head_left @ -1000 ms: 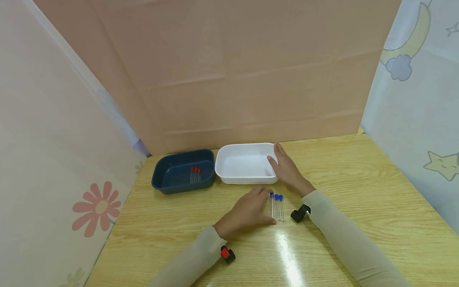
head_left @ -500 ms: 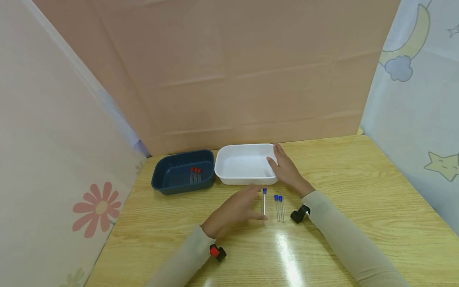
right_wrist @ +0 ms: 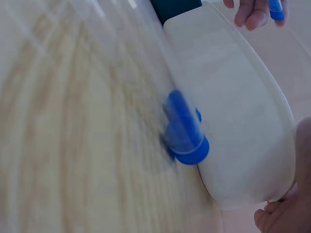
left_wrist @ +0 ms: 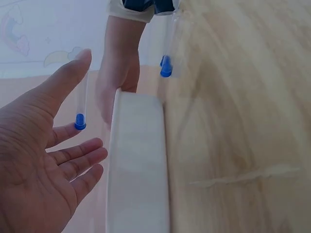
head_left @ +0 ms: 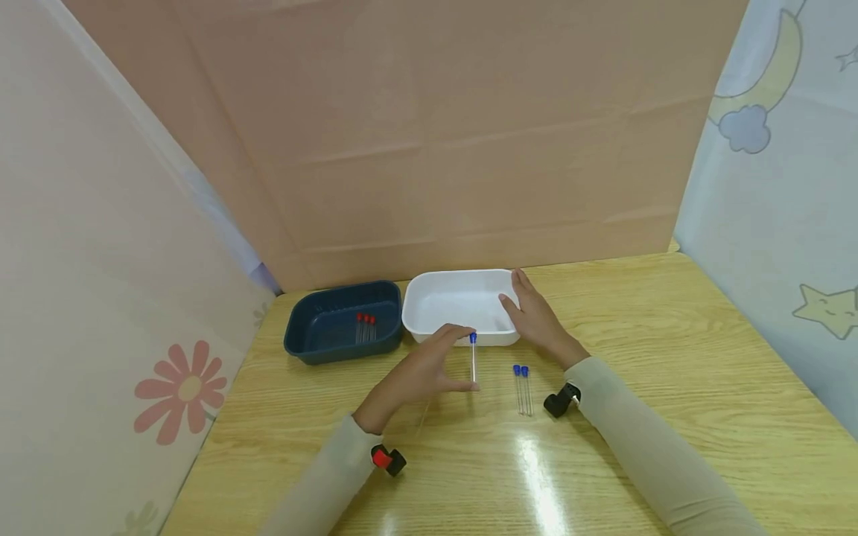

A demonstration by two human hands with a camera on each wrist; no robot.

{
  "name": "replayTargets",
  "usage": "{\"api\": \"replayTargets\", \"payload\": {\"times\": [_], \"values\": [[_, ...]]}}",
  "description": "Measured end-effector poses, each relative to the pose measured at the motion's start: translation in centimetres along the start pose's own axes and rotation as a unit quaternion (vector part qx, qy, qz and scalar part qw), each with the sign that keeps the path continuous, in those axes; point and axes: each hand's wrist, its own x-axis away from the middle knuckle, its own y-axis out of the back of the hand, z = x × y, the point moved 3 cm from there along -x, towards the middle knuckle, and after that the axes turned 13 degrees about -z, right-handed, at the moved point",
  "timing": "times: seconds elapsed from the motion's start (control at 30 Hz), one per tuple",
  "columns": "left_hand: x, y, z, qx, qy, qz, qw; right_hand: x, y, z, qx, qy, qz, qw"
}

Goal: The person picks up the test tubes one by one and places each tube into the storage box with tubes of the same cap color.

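Note:
In the head view my left hand (head_left: 417,371) pinches a blue-capped test tube (head_left: 474,362) end to end, thumb at its clear bottom and a fingertip at the cap. The tube is lifted in front of the white plastic basin (head_left: 439,339). My right hand (head_left: 536,316) grips that basin at its right side, thumb over the rim. Two more blue-capped test tubes (head_left: 523,390) lie side by side on the table, near the right wrist. The left wrist view shows the held tube's blue cap (left_wrist: 80,121) against a fingertip, the other fingers spread.
A dark blue basin (head_left: 322,353) stands left of the white one, with 3 red-capped test tubes (head_left: 365,328) inside. The wooden table (head_left: 623,327) meets a brown cloth backdrop (head_left: 415,149) behind the basins. Patterned cloths hang at both sides.
My left hand has carried one blue-capped tube up and leftward from beside the other two, to the white basin's front. The right hand stays on the basin.

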Motion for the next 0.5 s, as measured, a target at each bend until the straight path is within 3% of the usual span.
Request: {"api": "replayTargets", "payload": {"times": [0.5], "values": [[-1.0,2.3,0.9,0.004,-0.029,-0.052,0.9982,0.0,0.1,0.1,0.004,0.001,-0.003,1.0]]}}
